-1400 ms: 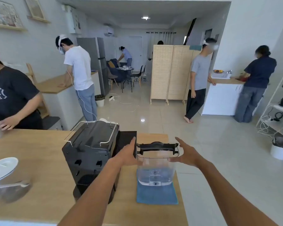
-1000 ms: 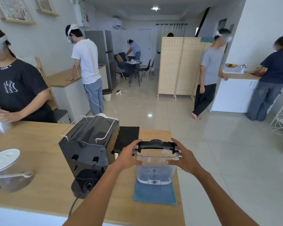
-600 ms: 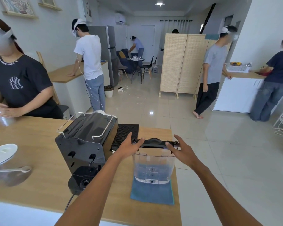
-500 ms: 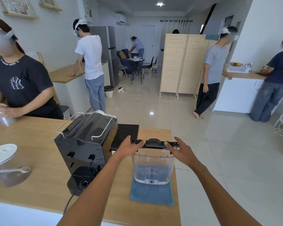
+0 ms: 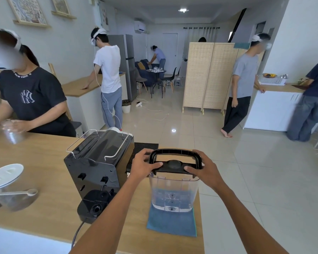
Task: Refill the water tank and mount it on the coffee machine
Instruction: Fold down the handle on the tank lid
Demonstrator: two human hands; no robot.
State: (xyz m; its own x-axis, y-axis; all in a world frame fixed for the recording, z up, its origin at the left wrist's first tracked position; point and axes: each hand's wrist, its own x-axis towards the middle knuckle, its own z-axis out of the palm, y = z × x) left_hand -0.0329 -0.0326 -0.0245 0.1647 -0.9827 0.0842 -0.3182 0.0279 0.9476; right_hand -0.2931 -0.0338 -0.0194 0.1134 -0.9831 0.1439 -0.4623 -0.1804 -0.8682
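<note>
A clear plastic water tank (image 5: 173,193) stands on a blue cloth (image 5: 172,223) near the right end of the wooden counter (image 5: 44,162). Its black lid (image 5: 174,162) with a raised handle is tilted up off the tank's front rim. My left hand (image 5: 144,165) grips the lid's left end and my right hand (image 5: 203,168) grips its right end. The black coffee machine (image 5: 97,167) stands just left of the tank, its back with the round tank socket turned toward me. The tank looks nearly empty.
A clear jug (image 5: 9,187) with a white lid and a spoon sits at the counter's left. A person in a black shirt (image 5: 31,99) works across the counter, holding a plastic cup (image 5: 12,132). A black mat (image 5: 145,149) lies behind the machine. Other people stand farther back.
Both hands closed on the lid's ends and lifted it, so it now tilts up off the tank. The camera moved closer and looked slightly down.
</note>
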